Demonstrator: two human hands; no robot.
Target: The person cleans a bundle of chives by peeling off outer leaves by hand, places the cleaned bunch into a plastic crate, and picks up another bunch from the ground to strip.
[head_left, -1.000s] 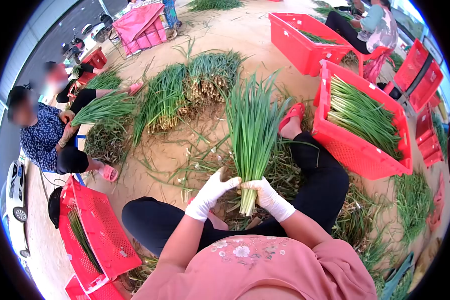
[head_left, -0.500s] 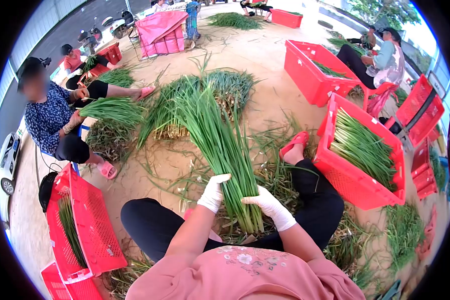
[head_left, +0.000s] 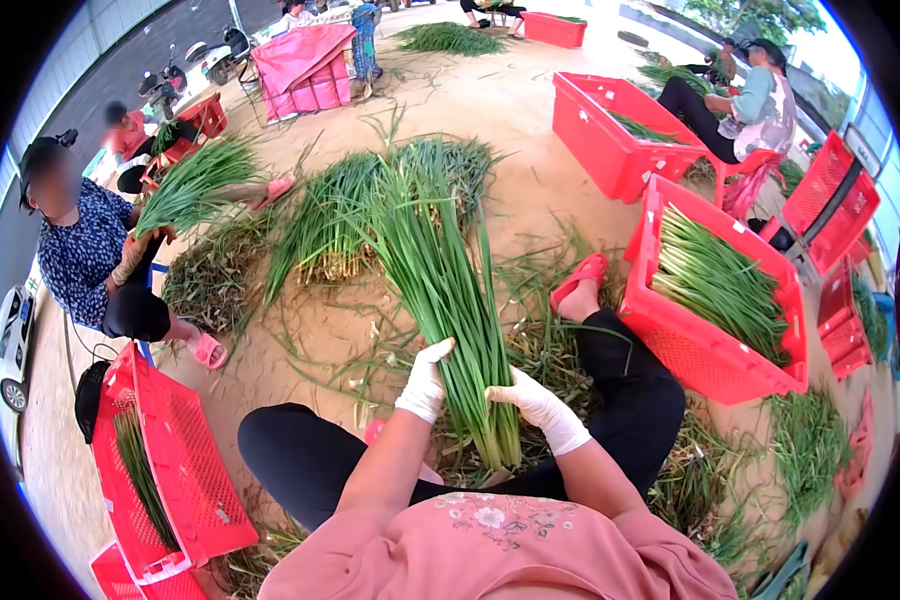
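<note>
A thick bunch of garlic chives [head_left: 448,320] stands between my legs, pale stem ends down towards me and green leaves fanning away. My left hand [head_left: 426,383], in a white glove, is closed around the bunch's left side, thumb across the stalks. Lower down on the right, my gloved right hand [head_left: 540,408] grips the stems, its fingers partly hidden behind them. Beyond the leaf tips lies a large pile of garlic chives [head_left: 330,225] on the ground. Loose trimmings [head_left: 560,365] are scattered around my feet.
A red crate [head_left: 715,375] of chives is at my right, with another red crate [head_left: 610,150] behind it. At my left stands a tilted red crate [head_left: 195,460]. A co-worker [head_left: 85,250] sits at the left holding chives; other seated people are farther back.
My hands keep their hold on the bunch, which has shifted only slightly. The co-worker at the left has raised and turned their chives. The whole view has moved slightly.
</note>
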